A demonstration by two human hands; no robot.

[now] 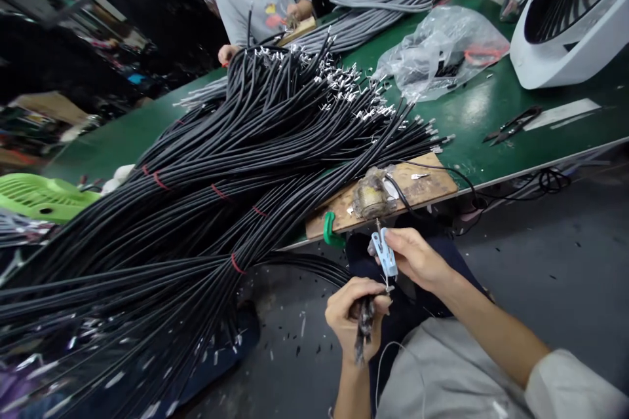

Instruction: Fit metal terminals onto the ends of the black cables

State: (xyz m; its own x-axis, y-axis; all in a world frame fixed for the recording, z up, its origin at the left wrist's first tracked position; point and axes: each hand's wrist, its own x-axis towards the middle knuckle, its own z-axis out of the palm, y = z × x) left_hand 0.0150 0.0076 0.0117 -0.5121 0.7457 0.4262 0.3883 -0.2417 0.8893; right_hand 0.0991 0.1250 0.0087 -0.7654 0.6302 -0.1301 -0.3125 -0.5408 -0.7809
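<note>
My left hand [356, 317] is closed around the ends of several black cables [307, 264], which run in from the large bundle at left. A thin white wire end [387, 281] sticks up from its fingertips. Just above, my right hand [420, 262] pinches a light blue clothes peg [385, 254], whose lower end meets or nearly meets that white wire. The peg's upper end is at the metal shaft [378, 225] of a small tape-wrapped motor [371, 195]; whether they are joined I cannot tell. This motor sits on a wooden board [425, 180] at the table edge.
Black cables tied with red bands [237, 263] cover much of the green table [472, 121]. A green clamp [334, 229] grips the board. Snips [514, 126], a plastic bag [437, 55] and a white fan [570, 46] lie to the right. Another person [263, 0] works across the table.
</note>
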